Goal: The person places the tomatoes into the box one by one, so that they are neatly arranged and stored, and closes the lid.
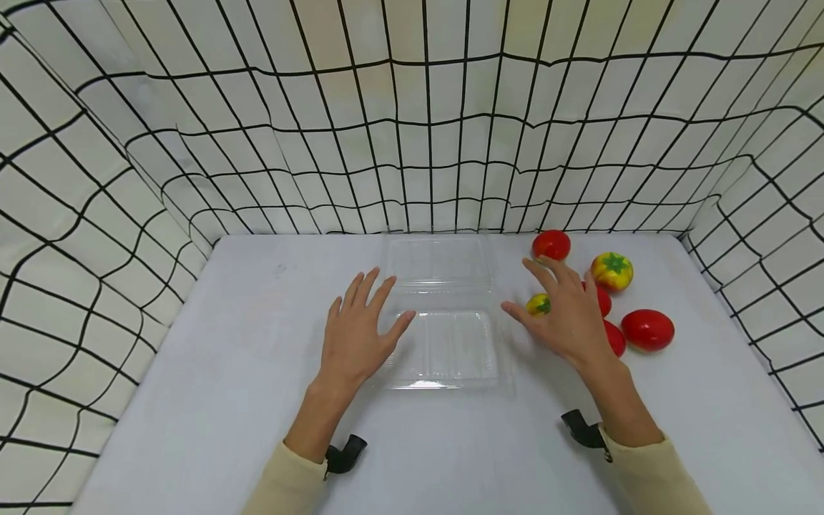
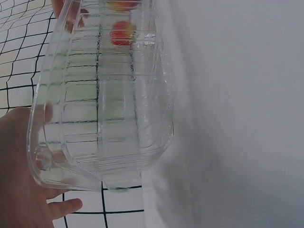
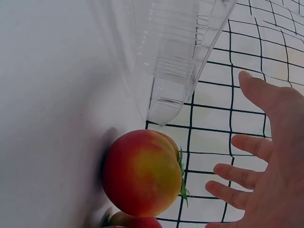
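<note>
A clear plastic clamshell container (image 1: 444,384) lies opened flat at the middle of the table, its lid (image 1: 438,261) to the back. My left hand (image 1: 357,340), fingers spread, hovers by the container's left side. Over the tomatoes to the right is my right hand (image 1: 569,318), fingers loosely extended and holding nothing. Beneath it a yellow-green tomato (image 1: 538,304) and two red ones are partly hidden. Around it sit a red tomato (image 1: 551,245), a red-yellow tomato with a green star top (image 1: 612,272) and another red one (image 1: 648,330). The right wrist view shows a red-yellow tomato (image 3: 142,173) near the fingers.
Black wire grid (image 1: 428,143) over white sheeting walls in the back and both sides of the white table (image 1: 212,400). A black curved piece sits at each wrist, by the beige sleeves (image 1: 650,476).
</note>
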{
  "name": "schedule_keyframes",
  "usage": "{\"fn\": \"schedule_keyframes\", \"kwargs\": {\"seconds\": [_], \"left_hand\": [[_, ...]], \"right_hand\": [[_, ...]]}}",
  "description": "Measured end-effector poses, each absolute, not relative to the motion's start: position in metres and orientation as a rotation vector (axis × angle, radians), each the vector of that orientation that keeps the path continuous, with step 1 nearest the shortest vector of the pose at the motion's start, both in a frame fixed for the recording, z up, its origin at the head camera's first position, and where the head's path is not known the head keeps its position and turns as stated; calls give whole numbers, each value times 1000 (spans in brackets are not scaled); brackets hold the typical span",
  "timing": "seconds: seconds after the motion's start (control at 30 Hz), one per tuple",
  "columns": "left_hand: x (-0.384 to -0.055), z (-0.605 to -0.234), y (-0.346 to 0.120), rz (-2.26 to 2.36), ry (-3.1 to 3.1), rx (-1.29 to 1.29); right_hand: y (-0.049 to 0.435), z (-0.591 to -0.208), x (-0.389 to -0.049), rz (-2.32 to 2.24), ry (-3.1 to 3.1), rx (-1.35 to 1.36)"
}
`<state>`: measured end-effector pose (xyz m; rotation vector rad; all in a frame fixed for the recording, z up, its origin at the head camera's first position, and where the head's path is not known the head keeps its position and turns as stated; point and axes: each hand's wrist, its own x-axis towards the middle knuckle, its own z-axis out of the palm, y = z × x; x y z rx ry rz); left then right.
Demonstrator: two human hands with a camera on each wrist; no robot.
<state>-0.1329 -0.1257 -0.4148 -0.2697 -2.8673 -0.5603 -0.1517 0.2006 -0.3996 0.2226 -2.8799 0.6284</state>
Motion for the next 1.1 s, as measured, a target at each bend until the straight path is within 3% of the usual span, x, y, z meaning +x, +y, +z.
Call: {"fn": "schedule_keyframes", "kwargs": {"seconds": [0.53, 1.1], "left_hand": [[-133, -410, -132, -887, -2894, -195], [-121, -420, -144, -1196, -2916, -139]], "right_hand": [[227, -393, -153, 991, -2998, 151], [231, -405, -156, 757, -3177, 104]]}}
